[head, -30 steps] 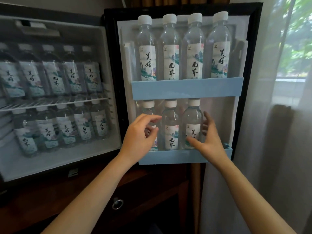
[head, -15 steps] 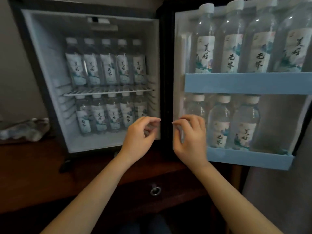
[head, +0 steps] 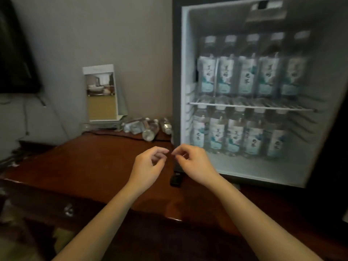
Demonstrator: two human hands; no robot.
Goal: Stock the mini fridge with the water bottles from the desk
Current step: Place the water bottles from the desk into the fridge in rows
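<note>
The mini fridge (head: pixel 178 72) stands open on the right of the dark wooden desk (head: pixel 84 166). Several labelled water bottles fill its upper wire shelf (head: pixel 244 76) and several more stand on its floor (head: pixel 235 136). A small pile of clear water bottles (head: pixel 148 127) lies on its side at the back of the desk, just left of the fridge. My left hand (head: pixel 148 166) and my right hand (head: pixel 194 162) hover side by side over the desk before the fridge's lower left corner, fingers loosely curled, holding nothing. The view is blurred.
A standing brochure card (head: pixel 101 93) leans near the wall behind the bottle pile. A dark screen (head: pixel 17 53) hangs at the far left with cables below it. A small black object (head: pixel 176 178) lies on the desk under my hands. A drawer knob (head: pixel 68 210) shows below the desk edge.
The view has swung left from the fridge door to the desk. Both hands left the door's lower rack bottles and came together, empty, in front of the fridge.
</note>
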